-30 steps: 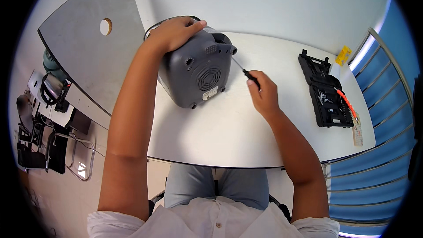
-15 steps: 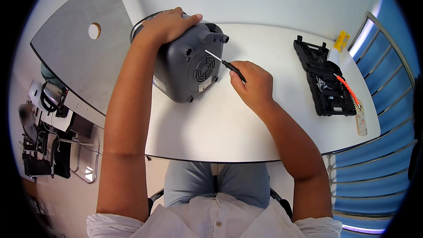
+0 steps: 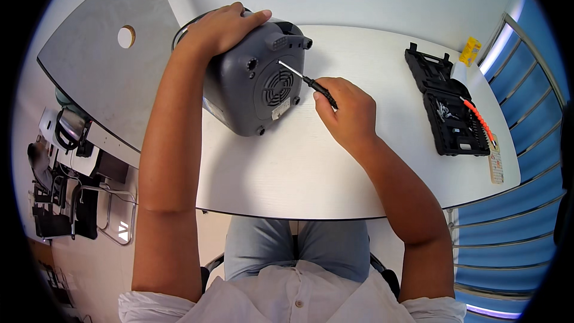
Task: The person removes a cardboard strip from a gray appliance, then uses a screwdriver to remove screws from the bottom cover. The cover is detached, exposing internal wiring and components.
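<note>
A dark grey household appliance point(image 3: 242, 93) with rounded corners lies tipped on the table, its underside turned toward the right. That underside carries a round slotted vent point(image 3: 278, 88), small feet and a pale label. My left hand point(image 3: 218, 30) grips its upper edge from above; some fingertips are hidden behind it. In my right hand point(image 3: 350, 110) is a screwdriver point(image 3: 318, 88) with a black handle and a thin silver shaft. Its tip meets the underside just above the vent, at what looks like a screw hole; a screw cannot be made out.
On the right of the white table point(image 3: 299, 179) lies an open black tool case point(image 3: 457, 125) with small bits. An orange flexible shaft point(image 3: 475, 116) crosses it, beside a pale strip-shaped object point(image 3: 496, 164). A yellow item point(image 3: 470, 51) stands behind. Metal railing point(image 3: 526, 113) borders the right.
The view has shifted slightly. The screwdriver tip stays at the same spot above the vent, and both hands keep their holds.
</note>
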Tool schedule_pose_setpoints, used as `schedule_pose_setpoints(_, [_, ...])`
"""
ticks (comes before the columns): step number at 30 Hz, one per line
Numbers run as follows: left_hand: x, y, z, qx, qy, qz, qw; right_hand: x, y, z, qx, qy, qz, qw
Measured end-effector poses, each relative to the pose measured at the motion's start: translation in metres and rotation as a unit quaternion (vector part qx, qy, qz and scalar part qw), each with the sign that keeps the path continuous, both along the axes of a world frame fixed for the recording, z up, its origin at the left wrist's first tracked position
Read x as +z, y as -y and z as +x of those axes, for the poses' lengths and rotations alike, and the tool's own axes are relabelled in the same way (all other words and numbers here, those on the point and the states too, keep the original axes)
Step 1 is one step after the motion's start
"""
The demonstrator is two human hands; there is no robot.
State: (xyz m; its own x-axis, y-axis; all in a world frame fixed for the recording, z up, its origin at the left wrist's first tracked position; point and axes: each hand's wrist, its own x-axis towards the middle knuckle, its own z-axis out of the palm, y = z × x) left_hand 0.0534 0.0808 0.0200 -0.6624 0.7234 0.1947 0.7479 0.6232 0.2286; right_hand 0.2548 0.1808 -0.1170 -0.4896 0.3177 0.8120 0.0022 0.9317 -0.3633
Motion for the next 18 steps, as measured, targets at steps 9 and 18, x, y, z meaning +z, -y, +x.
schedule_pose_setpoints(9, [-0.0014, 0.0030, 0.0033, 0.002, -0.017, 0.003, 1.000, 0.0027, 0.0021, 0.0006, -0.002, 0.005, 0.012, 1.000])
schedule_pose_setpoints(18, [-0.0023, 0.0074, -0.0008, -0.005, -0.008, 0.016, 1.000, 0.0016, 0.0006, 0.0000, 0.003, 0.005, 0.017, 1.000])
